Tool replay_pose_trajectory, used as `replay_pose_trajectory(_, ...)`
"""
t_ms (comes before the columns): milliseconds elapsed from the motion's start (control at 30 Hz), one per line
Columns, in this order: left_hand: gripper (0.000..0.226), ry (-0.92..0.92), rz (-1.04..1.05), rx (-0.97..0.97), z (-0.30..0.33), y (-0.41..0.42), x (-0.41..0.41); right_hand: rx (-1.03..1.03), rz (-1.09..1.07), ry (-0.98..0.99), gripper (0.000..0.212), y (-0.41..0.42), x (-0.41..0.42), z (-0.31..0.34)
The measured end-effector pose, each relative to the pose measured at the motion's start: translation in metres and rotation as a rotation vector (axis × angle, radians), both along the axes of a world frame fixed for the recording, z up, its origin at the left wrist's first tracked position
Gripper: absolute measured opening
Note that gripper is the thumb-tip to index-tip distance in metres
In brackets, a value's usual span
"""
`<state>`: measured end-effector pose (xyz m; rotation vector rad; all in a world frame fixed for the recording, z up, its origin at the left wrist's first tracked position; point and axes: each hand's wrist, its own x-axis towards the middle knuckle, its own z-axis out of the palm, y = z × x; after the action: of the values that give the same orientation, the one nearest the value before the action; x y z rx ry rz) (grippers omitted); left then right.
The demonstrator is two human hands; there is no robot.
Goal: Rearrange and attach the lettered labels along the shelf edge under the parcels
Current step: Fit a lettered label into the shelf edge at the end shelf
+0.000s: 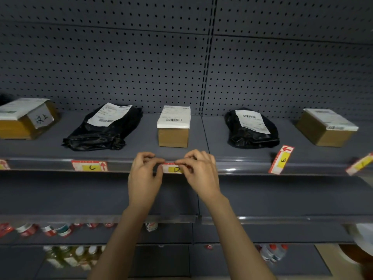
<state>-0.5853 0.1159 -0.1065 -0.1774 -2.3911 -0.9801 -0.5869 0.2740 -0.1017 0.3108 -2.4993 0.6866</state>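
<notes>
— Where are the hands?

— Both are up at the front edge of the shelf (242, 165), close together. The left hand (144, 172) pinches the left end of the D label (175, 168) between thumb and fingertips; the right hand (200, 170) grips the right end the same way, fingers curled over the top of the strip. So both are closed on that one label, which sits level along the edge.

— And what is above it?

— A small brown box (173, 130) with a white shipping slip on top, right behind the label — the D sits just under it.

— The other labels?

— The C label (89, 166) lies flat in the edge strip to the left, below a black bag (103, 130) with a slip on it. The E label (281, 160) is to the right, tilted steeply on end, leaning against the edge near a second black bag (252, 130). Another label (360, 163) at the far right is tilted too; its letter is too blurred to read. One more (3, 164) shows at the far left, cut off by the frame.

— Other parcels?

— A cardboard box (26, 120) far left, another (327, 128) far right. Bottles (74, 257) stand on the lower shelves, blurred.
</notes>
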Motion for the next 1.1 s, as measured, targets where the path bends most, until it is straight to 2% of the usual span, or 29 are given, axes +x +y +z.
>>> replay_pose_trajectory(233,0.019,0.049,0.024,0.057,0.005,0.043,0.010,-0.090,-0.104,0.060,0.022,0.061,0.019,-0.005)
replay_pose_trajectory(467,0.018,0.070,-0.171,0.033,0.002,0.124,0.019,-0.206,-0.388,0.119,0.031,0.143,0.045,-0.007)
replay_pose_trajectory(667,0.022,0.052,-0.315,0.016,0.008,0.174,0.015,-0.306,-0.570,0.066,0.036,0.192,0.058,-0.007)
replay_pose_trajectory(900,0.027,-0.002,-0.417,-0.044,0.023,0.218,-0.004,-0.336,-0.610,0.030,0.042,0.214,0.047,0.002)
replay_pose_trajectory(1000,0.027,0.026,-0.430,-0.164,0.028,0.239,-0.010,-0.373,-0.579,0.040,0.034,0.218,0.041,0.006)
replay_pose_trajectory(1100,0.014,0.031,-0.467,-0.232,0.032,0.260,-0.012,-0.416,-0.550,0.039,0.024,0.219,0.036,0.008)
